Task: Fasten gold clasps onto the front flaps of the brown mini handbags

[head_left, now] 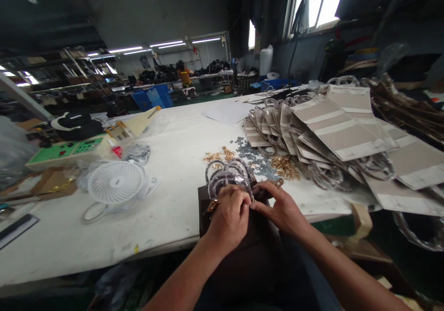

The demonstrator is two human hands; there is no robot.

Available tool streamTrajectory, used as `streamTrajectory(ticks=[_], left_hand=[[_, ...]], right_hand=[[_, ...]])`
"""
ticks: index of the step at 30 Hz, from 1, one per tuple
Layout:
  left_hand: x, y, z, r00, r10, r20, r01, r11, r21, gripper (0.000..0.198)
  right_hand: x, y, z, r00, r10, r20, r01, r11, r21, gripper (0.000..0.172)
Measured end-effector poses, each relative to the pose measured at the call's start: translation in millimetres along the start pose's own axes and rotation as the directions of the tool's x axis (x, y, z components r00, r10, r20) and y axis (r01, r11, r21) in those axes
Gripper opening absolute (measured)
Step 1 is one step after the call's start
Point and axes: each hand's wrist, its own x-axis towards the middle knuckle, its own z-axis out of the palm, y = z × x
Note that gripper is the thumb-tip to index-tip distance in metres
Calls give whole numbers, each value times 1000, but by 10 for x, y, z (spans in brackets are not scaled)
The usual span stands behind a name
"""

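one dark brown leather-like piece (256, 241), at the near table edge, partly beneath both hands; one left hand (231, 209), fingers curled together beside the wrapped handles, tips hidden, so what they pinch cannot be told; one right hand (282, 204), thumb and forefinger bent towards each other at the handles' right side, anything between them too small to tell; handles (225, 179), looped, in clear film, standing above the brown piece; one white table (173, 163); one white fan (116, 181), to the left; gold-coloured fittings (286, 167), in loose heaps beyond the hands; beige panels (342, 126), stacked overlapping to the right; farther off, blue bins (152, 97) and one person in yellow (185, 77); strip lights (128, 49) behind
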Motion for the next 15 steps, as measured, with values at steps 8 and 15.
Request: streamTrajectory(ticks=[8, 15], left_hand=[[-699, 300, -169, 974, 215, -74, -207, 972, 110, 45], [-1352, 38, -327, 619, -746, -246, 560, 639, -528, 52]], right_hand=[[-125, -34, -17, 954, 300, 3, -294, 934, 204, 41], [-253, -266, 41, 941, 335, 40, -328, 882, 338, 46]])
